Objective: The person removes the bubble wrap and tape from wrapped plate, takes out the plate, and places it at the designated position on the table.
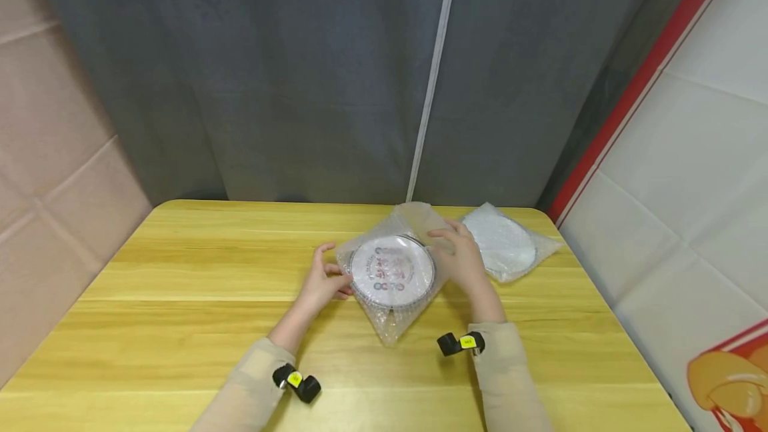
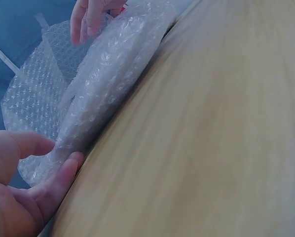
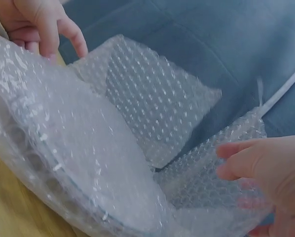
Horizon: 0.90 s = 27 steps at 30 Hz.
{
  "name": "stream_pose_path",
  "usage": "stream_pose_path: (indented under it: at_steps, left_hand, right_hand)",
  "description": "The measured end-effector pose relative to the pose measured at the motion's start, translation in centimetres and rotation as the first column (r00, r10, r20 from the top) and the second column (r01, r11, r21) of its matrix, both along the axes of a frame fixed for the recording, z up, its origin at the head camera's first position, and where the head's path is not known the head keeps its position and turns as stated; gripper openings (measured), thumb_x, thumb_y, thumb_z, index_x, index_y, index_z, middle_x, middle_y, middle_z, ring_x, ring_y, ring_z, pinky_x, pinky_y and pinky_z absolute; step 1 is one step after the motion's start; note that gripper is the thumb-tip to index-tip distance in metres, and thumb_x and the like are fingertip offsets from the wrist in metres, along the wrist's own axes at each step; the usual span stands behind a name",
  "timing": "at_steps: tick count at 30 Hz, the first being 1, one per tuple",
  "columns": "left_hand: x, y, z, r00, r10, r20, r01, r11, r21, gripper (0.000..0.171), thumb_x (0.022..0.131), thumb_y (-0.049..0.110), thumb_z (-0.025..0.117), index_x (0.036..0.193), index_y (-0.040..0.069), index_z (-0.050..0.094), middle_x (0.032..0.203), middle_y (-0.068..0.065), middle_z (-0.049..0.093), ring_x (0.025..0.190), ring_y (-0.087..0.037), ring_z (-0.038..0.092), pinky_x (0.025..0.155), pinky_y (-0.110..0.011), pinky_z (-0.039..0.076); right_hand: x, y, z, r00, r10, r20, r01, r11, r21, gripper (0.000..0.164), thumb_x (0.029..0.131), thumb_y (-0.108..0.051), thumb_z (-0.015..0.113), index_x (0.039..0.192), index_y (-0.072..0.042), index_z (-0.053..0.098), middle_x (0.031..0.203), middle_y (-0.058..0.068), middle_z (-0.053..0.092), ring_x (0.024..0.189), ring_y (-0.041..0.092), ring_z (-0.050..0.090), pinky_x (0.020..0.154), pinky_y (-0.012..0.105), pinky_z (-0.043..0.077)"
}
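Around the middle of the wooden table [image 1: 210, 345], toward its back edge, lies a round pale disc [image 1: 393, 272] wrapped in bubble wrap [image 1: 390, 329], with red and dark printing showing through the clear layers. At its left side is the left hand [image 1: 319, 282], thumb and forefinger set apart and touching the edge of the wrap; whether they pinch it, one cannot tell. On the other side the right hand [image 1: 461, 255] has its fingers loosely spread, the grip wide, at a raised flap of the wrap; some fingertips show dimly through the film in the right wrist view. Just beyond that hand, near the back right corner, rests a second wrapped round piece [image 1: 501, 242]. Black wrist straps [image 1: 296, 382] with yellow labels sit on both beige sleeves [image 1: 243, 389]. Behind the table hangs a dark grey curtain [image 1: 318, 85].
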State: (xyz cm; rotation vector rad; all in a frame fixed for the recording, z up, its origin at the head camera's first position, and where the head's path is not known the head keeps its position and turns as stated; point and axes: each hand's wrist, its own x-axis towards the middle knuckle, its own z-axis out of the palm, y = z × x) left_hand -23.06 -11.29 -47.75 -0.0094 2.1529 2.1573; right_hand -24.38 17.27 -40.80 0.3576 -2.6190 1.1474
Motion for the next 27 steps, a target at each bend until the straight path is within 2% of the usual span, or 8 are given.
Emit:
stream_pose_path:
  at_steps: [1,5,10,17,22,27]
  left_hand:
    - [0.1,0.0,0.4,1.0,0.003,0.003,-0.003,1.0,-0.005,0.077,0.081,-0.011,0.064,0.142,0.012,0.024,0.1,-0.024,0.058,0.059,-0.027,0.065,0.055,-0.039,0.059]
    - [0.1,0.0,0.6,1.0,0.005,0.006,-0.005,1.0,-0.007,0.062,0.081,-0.01,0.065,0.129,0.008,0.031,0.105,-0.027,0.057,0.061,-0.028,0.065,0.054,-0.04,0.059]
    - [0.0,0.0,0.2,1.0,0.01,-0.024,-0.011,0.999,-0.036,0.056,0.08,-0.009,0.066,0.126,0.007,0.039,0.109,-0.026,0.055,0.061,-0.026,0.064,0.051,-0.037,0.058]
    - [-0.2,0.0,0.2,1.0,0.013,-0.027,-0.015,0.997,-0.077,0.065,0.08,-0.008,0.067,0.136,0.01,0.041,0.11,-0.023,0.055,0.062,-0.025,0.065,0.052,-0.036,0.058]
    - [-0.2,-0.1,0.3,1.0,0.01,-0.013,-0.011,0.997,-0.081,0.074,0.08,-0.008,0.067,0.144,0.012,0.035,0.113,-0.023,0.055,0.062,-0.024,0.065,0.053,-0.036,0.058]
    - [-0.2,-0.2,0.4,1.0,0.01,-0.008,-0.011,0.996,-0.088,0.08,0.081,-0.008,0.067,0.149,0.012,0.029,0.114,-0.023,0.054,0.064,-0.025,0.065,0.054,-0.036,0.059]
  right_hand:
    - [0.0,0.2,-0.1,1.0,-0.007,0.004,0.007,1.0,0.002,0.026,0.088,-0.004,0.065,0.114,-0.006,0.069,0.142,0.02,0.04,0.13,0.042,0.035,0.106,0.057,0.032]
    - [-0.3,0.8,-0.5,0.999,-0.038,0.024,0.038,0.999,0.0,0.028,0.089,-0.005,0.063,0.117,-0.004,0.066,0.141,0.022,0.039,0.131,0.041,0.034,0.108,0.055,0.03]
    - [-0.4,1.5,-0.8,0.994,-0.104,0.029,0.105,0.994,-0.034,0.03,0.091,-0.008,0.061,0.12,0.0,0.064,0.137,0.022,0.044,0.129,0.04,0.038,0.109,0.051,0.031]
    - [-0.7,2.5,-1.3,0.973,-0.22,0.073,0.223,0.974,-0.035,0.032,0.093,-0.012,0.058,0.123,-0.002,0.062,0.133,0.022,0.05,0.125,0.039,0.043,0.106,0.051,0.035]
    - [-0.8,3.2,-1.7,0.959,-0.262,0.111,0.267,0.963,-0.034,0.032,0.096,-0.017,0.055,0.124,-0.003,0.062,0.128,0.023,0.054,0.118,0.04,0.049,0.098,0.053,0.042]
    - [-1.0,3.6,-2.0,0.947,-0.292,0.137,0.299,0.953,-0.039,0.033,0.098,-0.021,0.051,0.123,-0.003,0.063,0.118,0.022,0.058,0.108,0.036,0.053,0.09,0.051,0.047]
